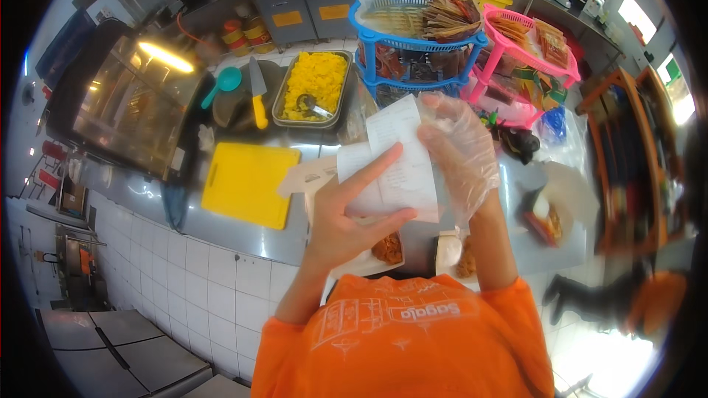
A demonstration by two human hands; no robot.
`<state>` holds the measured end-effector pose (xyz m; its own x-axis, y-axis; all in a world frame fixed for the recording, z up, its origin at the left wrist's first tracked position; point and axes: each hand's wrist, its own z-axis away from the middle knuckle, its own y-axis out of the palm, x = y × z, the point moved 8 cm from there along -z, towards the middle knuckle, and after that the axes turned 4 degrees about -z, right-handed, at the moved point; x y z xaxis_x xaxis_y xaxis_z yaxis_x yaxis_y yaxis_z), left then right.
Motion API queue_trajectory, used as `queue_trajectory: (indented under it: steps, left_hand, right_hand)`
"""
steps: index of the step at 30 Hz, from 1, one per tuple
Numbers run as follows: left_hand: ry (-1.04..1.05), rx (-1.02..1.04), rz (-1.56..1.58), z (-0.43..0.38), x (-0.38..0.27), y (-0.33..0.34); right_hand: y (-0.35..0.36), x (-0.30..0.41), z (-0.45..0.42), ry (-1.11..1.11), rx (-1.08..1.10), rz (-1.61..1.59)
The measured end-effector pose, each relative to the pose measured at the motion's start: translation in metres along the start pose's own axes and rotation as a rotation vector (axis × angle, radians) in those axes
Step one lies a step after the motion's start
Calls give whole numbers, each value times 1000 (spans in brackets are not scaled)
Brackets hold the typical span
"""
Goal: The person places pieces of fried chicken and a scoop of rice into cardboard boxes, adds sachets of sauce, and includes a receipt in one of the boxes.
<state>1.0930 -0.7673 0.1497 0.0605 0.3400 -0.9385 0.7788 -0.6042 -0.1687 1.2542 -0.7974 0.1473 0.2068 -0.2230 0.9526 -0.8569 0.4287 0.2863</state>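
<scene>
Paper slips [399, 171] with small writing are held up in front of my chest. My bare left hand [345, 207] grips them from the left, its index finger lying across the paper and its thumb near the lower edge. My right hand [456, 143] wears a clear plastic glove and is beside the slips' right edge, its fingers curled; whether it grips the paper is unclear. Beneath my hands, partly hidden by my arms, two open boxes hold fried chicken [388, 249] and another fried piece [466, 260].
On the steel counter are a yellow cutting board [251, 185], a yellow-handled knife [258, 94], a teal ladle [224, 84] and a tray of yellow food [314, 85]. Blue [420, 41] and pink [531, 61] basket racks hold packets. Another open food box [545, 215] sits right. A person [625, 298] is at far right.
</scene>
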Motion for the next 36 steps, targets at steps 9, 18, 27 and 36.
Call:
queue_trajectory:
  steps: [9, 18, 27, 36]
  left_hand:
    - [120, 81, -221, -16, -7, -8]
    - [53, 20, -237, -28, 2, -22]
    - [-35, -42, -283, -29, 25, -44]
    - [-39, -47, -263, -28, 19, -41]
  right_hand:
    - [-71, 8, -48, -26, -110, 226]
    - [-279, 85, -191, -409, -475, 1551]
    - [-257, 52, -243, -546, -186, 1974]
    - [-259, 116, -192, -213, -274, 462]
